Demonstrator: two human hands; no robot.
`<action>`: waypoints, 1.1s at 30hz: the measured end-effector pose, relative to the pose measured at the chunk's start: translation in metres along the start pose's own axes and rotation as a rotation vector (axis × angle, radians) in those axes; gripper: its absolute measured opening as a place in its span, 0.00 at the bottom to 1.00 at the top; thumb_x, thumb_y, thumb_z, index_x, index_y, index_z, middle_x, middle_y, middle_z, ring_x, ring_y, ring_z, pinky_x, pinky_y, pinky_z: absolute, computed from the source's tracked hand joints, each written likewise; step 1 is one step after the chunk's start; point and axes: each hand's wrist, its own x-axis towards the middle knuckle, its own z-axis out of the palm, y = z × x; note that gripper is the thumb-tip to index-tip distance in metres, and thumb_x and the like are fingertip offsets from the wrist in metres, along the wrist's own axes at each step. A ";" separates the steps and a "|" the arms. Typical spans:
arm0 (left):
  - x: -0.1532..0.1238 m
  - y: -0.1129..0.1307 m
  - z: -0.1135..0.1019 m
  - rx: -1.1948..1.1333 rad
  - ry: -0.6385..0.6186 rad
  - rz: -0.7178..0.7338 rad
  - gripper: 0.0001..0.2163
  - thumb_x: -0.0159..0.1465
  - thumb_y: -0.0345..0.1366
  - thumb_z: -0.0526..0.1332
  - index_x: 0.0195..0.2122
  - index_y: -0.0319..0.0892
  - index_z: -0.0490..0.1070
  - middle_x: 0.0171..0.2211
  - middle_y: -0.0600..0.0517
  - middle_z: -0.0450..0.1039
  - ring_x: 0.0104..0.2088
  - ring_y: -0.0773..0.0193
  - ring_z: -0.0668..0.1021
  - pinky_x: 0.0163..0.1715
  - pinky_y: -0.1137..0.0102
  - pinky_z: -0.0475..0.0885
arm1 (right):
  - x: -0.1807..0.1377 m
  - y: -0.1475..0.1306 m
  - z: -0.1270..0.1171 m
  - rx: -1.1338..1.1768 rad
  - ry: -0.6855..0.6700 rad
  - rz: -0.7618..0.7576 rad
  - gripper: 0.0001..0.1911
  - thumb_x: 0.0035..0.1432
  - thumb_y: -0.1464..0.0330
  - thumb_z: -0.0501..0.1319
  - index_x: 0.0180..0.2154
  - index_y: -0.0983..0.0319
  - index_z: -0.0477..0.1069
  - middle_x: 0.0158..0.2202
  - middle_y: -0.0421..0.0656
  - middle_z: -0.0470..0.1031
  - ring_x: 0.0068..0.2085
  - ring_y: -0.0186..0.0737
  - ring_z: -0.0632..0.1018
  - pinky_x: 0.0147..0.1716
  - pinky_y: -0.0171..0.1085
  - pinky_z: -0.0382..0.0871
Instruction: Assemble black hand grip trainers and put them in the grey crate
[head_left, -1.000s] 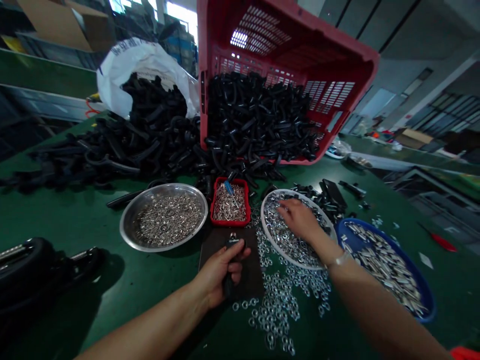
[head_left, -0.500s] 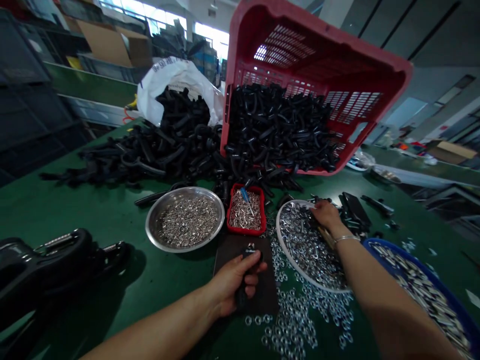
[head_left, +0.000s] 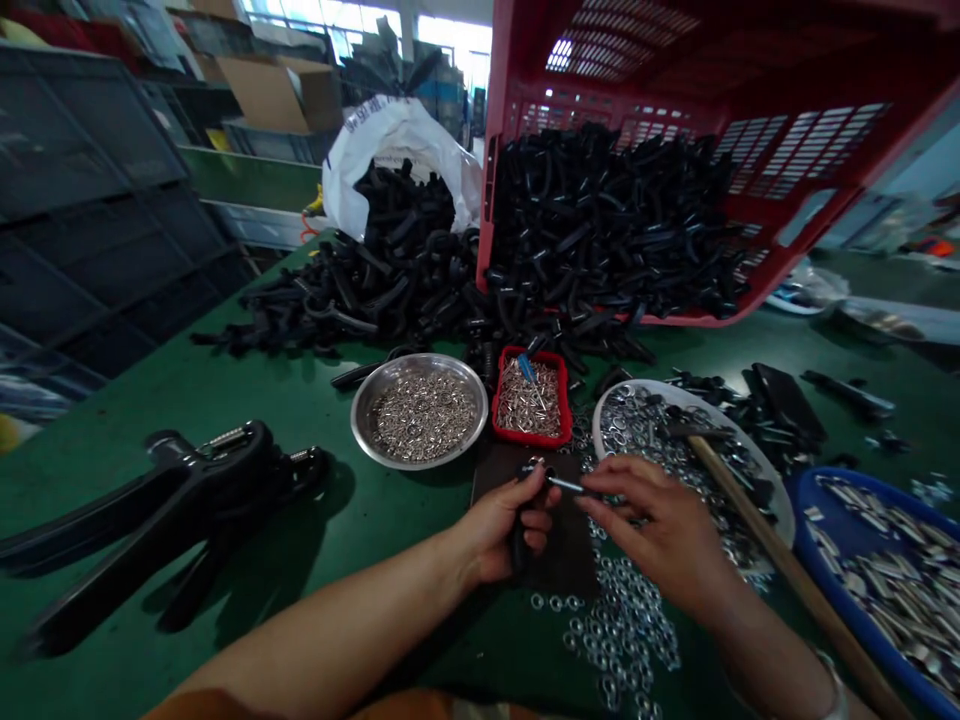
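Observation:
My left hand [head_left: 504, 520] is closed around a black handle part [head_left: 520, 535] standing on a dark mat [head_left: 559, 560]. My right hand [head_left: 660, 530] pinches a thin metal pin [head_left: 564, 485] and holds it against the top of that part. Just beyond my hands are a steel bowl of small metal pieces [head_left: 420, 410], a small red tray of pins [head_left: 532, 398] and a white plate of washers [head_left: 675, 440]. A wooden-handled hammer [head_left: 765, 545] lies across the white plate.
A tipped red crate [head_left: 675, 110] spills black plastic handles [head_left: 600, 230] over the green table [head_left: 315, 400]. A white sack [head_left: 397, 130] holds more. Assembled black tools [head_left: 172, 510] lie at left. A blue bowl of metal parts [head_left: 885, 580] sits at right. Loose washers [head_left: 622, 620] scatter near me.
My right hand has left the white plate and come in to the black part with a pin. The view has swung left. My left hand keeps its grip.

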 end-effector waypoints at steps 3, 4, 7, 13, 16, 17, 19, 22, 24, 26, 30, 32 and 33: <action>0.001 -0.002 -0.006 0.087 -0.085 0.046 0.11 0.55 0.39 0.63 0.32 0.38 0.64 0.24 0.57 0.62 0.15 0.81 0.58 0.13 0.84 0.53 | 0.002 -0.011 0.002 -0.178 0.027 -0.142 0.07 0.55 0.68 0.56 0.35 0.60 0.72 0.33 0.44 0.72 0.35 0.37 0.74 0.31 0.35 0.72; 0.002 -0.002 -0.008 0.138 -0.126 0.077 0.11 0.54 0.38 0.64 0.31 0.38 0.63 0.22 0.58 0.61 0.15 0.80 0.58 0.14 0.83 0.53 | 0.002 -0.016 0.004 -0.226 0.022 -0.186 0.08 0.56 0.69 0.55 0.35 0.61 0.72 0.33 0.45 0.72 0.35 0.36 0.74 0.32 0.36 0.72; 0.002 0.000 -0.014 0.301 -0.245 0.174 0.13 0.52 0.39 0.65 0.30 0.39 0.62 0.18 0.60 0.55 0.15 0.78 0.58 0.15 0.82 0.54 | -0.003 -0.028 0.013 -0.309 0.045 -0.301 0.10 0.58 0.69 0.53 0.37 0.62 0.72 0.34 0.45 0.73 0.34 0.35 0.75 0.31 0.34 0.71; -0.008 0.020 -0.014 0.506 -0.292 0.291 0.21 0.44 0.46 0.68 0.32 0.38 0.65 0.19 0.58 0.59 0.16 0.76 0.60 0.17 0.78 0.56 | -0.021 -0.034 0.032 -0.298 0.159 -0.439 0.15 0.56 0.75 0.56 0.46 0.63 0.68 0.43 0.48 0.72 0.45 0.39 0.72 0.40 0.36 0.70; -0.013 0.028 -0.014 0.583 -0.320 0.272 0.23 0.41 0.49 0.69 0.30 0.38 0.65 0.21 0.56 0.62 0.18 0.76 0.62 0.18 0.77 0.56 | -0.027 -0.037 0.032 -0.300 0.055 -0.507 0.20 0.56 0.78 0.53 0.52 0.65 0.63 0.47 0.50 0.69 0.50 0.42 0.68 0.45 0.40 0.68; -0.014 0.029 -0.015 0.609 -0.336 0.258 0.24 0.41 0.49 0.69 0.30 0.37 0.65 0.22 0.56 0.63 0.18 0.76 0.63 0.18 0.77 0.56 | -0.029 -0.038 0.031 -0.309 0.048 -0.505 0.21 0.56 0.78 0.54 0.52 0.66 0.62 0.47 0.50 0.69 0.50 0.43 0.68 0.45 0.40 0.68; -0.014 0.030 -0.017 0.655 -0.356 0.236 0.24 0.40 0.49 0.69 0.31 0.37 0.65 0.23 0.55 0.63 0.19 0.75 0.64 0.18 0.77 0.56 | -0.029 -0.039 0.031 -0.324 0.075 -0.491 0.22 0.55 0.78 0.56 0.52 0.67 0.62 0.47 0.51 0.70 0.49 0.43 0.69 0.44 0.40 0.69; -0.011 0.027 -0.017 0.692 -0.329 0.264 0.25 0.42 0.48 0.69 0.34 0.38 0.63 0.23 0.56 0.64 0.19 0.75 0.65 0.19 0.77 0.57 | -0.021 -0.035 0.036 -0.321 0.169 -0.430 0.19 0.54 0.75 0.59 0.49 0.65 0.65 0.43 0.49 0.72 0.45 0.42 0.72 0.40 0.39 0.71; -0.007 0.022 -0.014 0.682 -0.269 0.349 0.23 0.46 0.49 0.67 0.34 0.39 0.62 0.21 0.58 0.62 0.18 0.76 0.63 0.19 0.77 0.58 | -0.013 -0.027 0.040 -0.256 0.246 -0.292 0.13 0.55 0.72 0.59 0.43 0.63 0.68 0.37 0.47 0.74 0.38 0.39 0.75 0.35 0.37 0.72; -0.003 0.016 -0.010 0.688 -0.167 0.452 0.20 0.50 0.49 0.64 0.33 0.40 0.59 0.19 0.60 0.60 0.17 0.76 0.62 0.18 0.78 0.57 | -0.007 -0.017 0.044 -0.151 0.272 -0.067 0.09 0.56 0.66 0.57 0.38 0.63 0.69 0.31 0.45 0.74 0.31 0.37 0.75 0.29 0.34 0.72; 0.000 0.008 -0.003 0.727 0.081 0.515 0.18 0.53 0.48 0.61 0.35 0.41 0.59 0.18 0.61 0.57 0.16 0.76 0.60 0.17 0.78 0.56 | -0.005 0.001 0.049 -0.053 0.133 0.118 0.17 0.57 0.59 0.53 0.40 0.65 0.68 0.32 0.48 0.73 0.31 0.40 0.75 0.31 0.39 0.70; -0.002 0.006 0.000 0.750 0.126 0.502 0.19 0.53 0.48 0.61 0.39 0.40 0.61 0.19 0.61 0.57 0.16 0.76 0.60 0.16 0.78 0.55 | -0.006 0.007 0.049 -0.021 0.031 0.141 0.20 0.58 0.56 0.50 0.38 0.65 0.69 0.31 0.49 0.73 0.32 0.41 0.74 0.32 0.40 0.69; -0.003 0.006 0.001 0.774 0.123 0.508 0.20 0.52 0.48 0.61 0.40 0.39 0.62 0.20 0.60 0.59 0.17 0.76 0.60 0.16 0.78 0.55 | -0.006 0.009 0.048 0.033 -0.043 0.205 0.23 0.59 0.54 0.46 0.34 0.64 0.69 0.27 0.47 0.72 0.29 0.40 0.73 0.30 0.39 0.68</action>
